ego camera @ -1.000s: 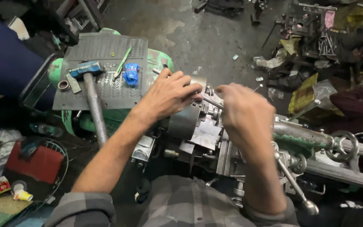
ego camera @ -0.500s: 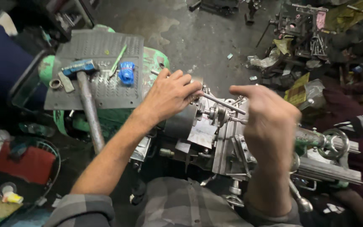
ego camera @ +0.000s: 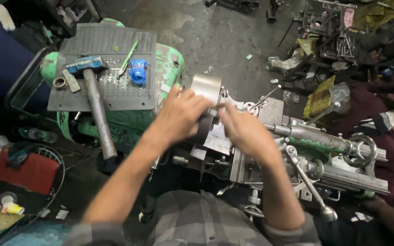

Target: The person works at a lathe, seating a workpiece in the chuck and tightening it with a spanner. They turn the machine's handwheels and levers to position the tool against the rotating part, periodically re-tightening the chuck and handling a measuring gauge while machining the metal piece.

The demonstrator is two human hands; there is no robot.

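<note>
Two hands: both bare, meeting at the chuck end of a small lathe (ego camera: pixel 297 150), near its middle.
Workpiece: shiny metal cylinder (ego camera: pixel 207 89), lying sideways at the lathe's headstock end, just past the fingertips.
Left hand (ego camera: pixel 181 116): laid over the dark chuck (ego camera: pixel 204 127); fingers curled loosely round its upper side, touching it. Whether they grip hard, cannot tell.
Right hand (ego camera: pixel 245 130): just beside the left, fingers bunched and pinched toward the chuck face; what they hold, if anything, is hidden.
Tailstock: green-painted, with a round handwheel (ego camera: pixel 359 150) at the lathe's right end, well apart from the hands.
Lever: long steel handle with a ball end (ego camera: pixel 327 212), hanging off the lathe's near edge.
Headstock cover: grey ribbed mat (ego camera: pixel 110 91) on the green housing, at the lathe's left end.
On the mat: hammer (ego camera: pixel 94 105) with a blue head, shaft reaching over the mat's near edge; green pencil (ego camera: pixel 127 52); blue crumpled wrapper (ego camera: pixel 137 70); metal ring (ego camera: pixel 60 83) near the left edge.
Floor, left: red box (ego camera: pixel 19 173) inside a wire loop.
Right edge: another person's maroon sleeve (ego camera: pixel 388 150), near the tailstock.
</note>
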